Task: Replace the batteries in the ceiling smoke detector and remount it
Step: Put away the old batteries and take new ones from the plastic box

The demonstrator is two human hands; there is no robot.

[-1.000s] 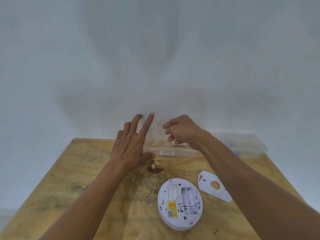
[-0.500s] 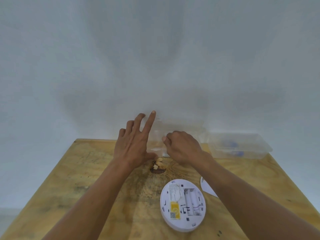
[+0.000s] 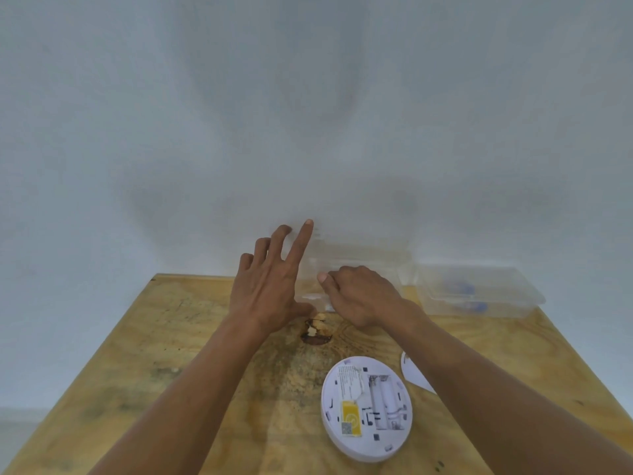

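Observation:
The white round smoke detector [image 3: 366, 407] lies face down on the wooden table [image 3: 171, 354], its battery compartment open and empty. Its white mounting plate [image 3: 412, 373] lies just right of it, mostly hidden under my right forearm. A clear plastic box [image 3: 359, 255] stands at the table's back edge with its lid raised. My left hand [image 3: 270, 289] rests against the box's left side, fingers straight and spread. My right hand [image 3: 363, 296] reaches into the box with fingers curled downward; what they touch is hidden.
A second clear lidded box [image 3: 479, 289] with blue items inside sits at the back right, next to the first. A dark knot [image 3: 315, 332] marks the wood in front of the boxes. A pale wall rises right behind the table.
My right hand has dropped from above the clear box down into it and shifted a little left. My left hand stays spread against the box's side.

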